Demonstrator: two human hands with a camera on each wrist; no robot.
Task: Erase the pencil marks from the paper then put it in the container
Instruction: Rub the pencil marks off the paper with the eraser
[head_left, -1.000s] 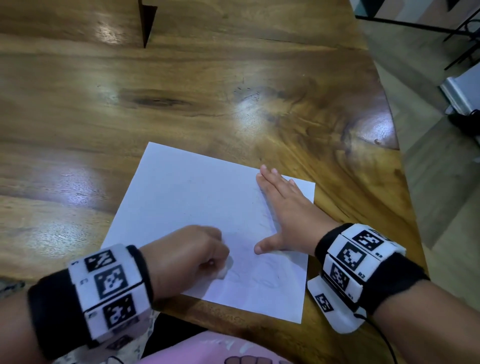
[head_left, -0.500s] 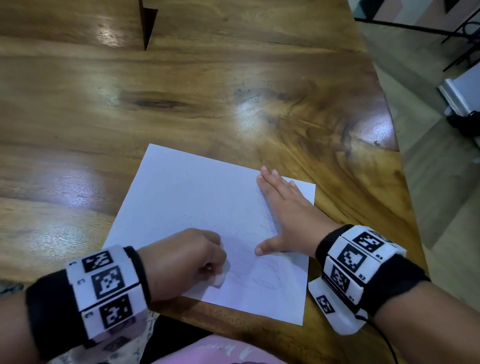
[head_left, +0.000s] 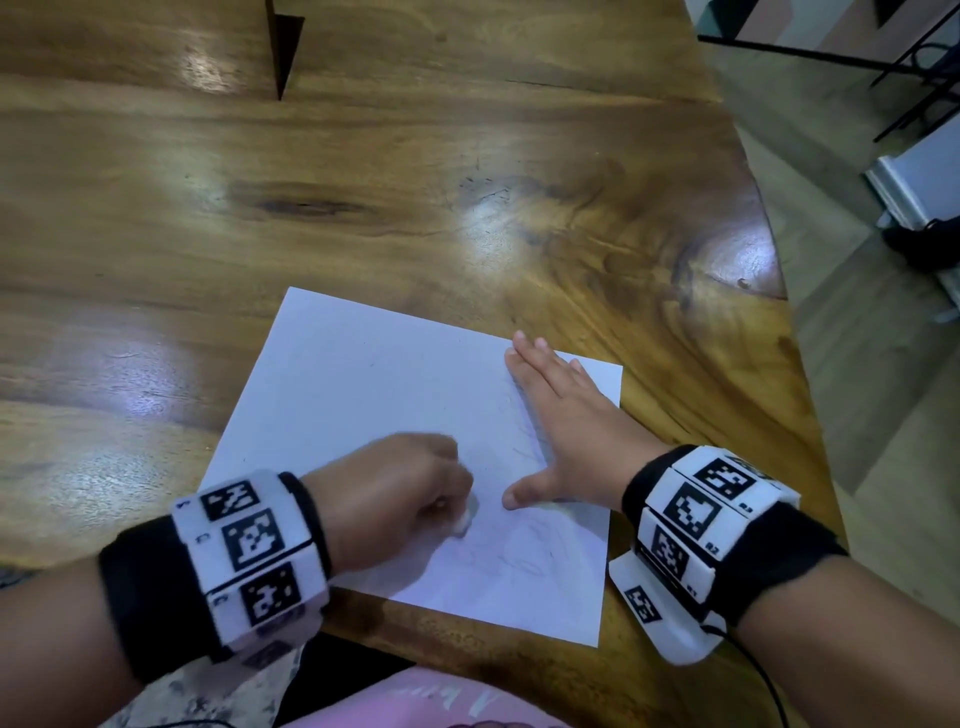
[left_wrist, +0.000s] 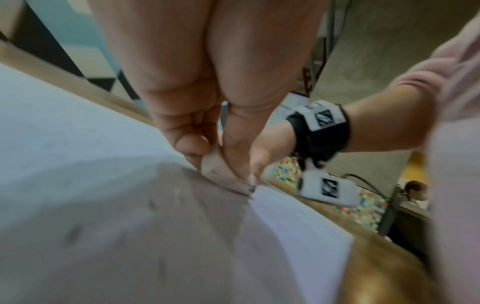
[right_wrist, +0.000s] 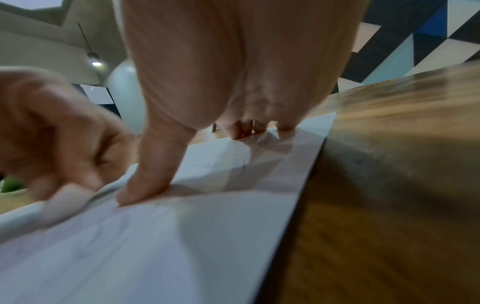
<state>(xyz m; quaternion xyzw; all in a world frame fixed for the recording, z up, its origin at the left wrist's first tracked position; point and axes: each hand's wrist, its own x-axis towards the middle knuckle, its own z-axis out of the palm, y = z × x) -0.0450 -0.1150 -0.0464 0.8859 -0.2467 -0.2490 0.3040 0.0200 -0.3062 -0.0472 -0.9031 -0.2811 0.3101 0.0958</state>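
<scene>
A white sheet of paper (head_left: 363, 415) lies on the wooden table (head_left: 363, 208) near its front edge, with faint pencil marks (head_left: 519, 556) toward its near right part. My left hand (head_left: 395, 493) pinches a small white eraser (head_left: 464, 522) and presses it on the sheet; the left wrist view shows the eraser (left_wrist: 218, 168) between thumb and fingers, its tip smudged grey. My right hand (head_left: 561, 426) lies flat on the paper's right side, fingers straight and thumb spread. In the right wrist view its thumb (right_wrist: 150, 181) presses the sheet beside the blurred eraser (right_wrist: 67, 199).
The table's right edge (head_left: 779, 322) curves close to the paper, with floor beyond it. A dark wedge-shaped gap (head_left: 283, 47) cuts into the table top at the back. No container shows in any view.
My left hand with the eraser has shifted slightly up and right on the sheet, back toward the right thumb, and is blurred by motion. The right hand and paper stay put.
</scene>
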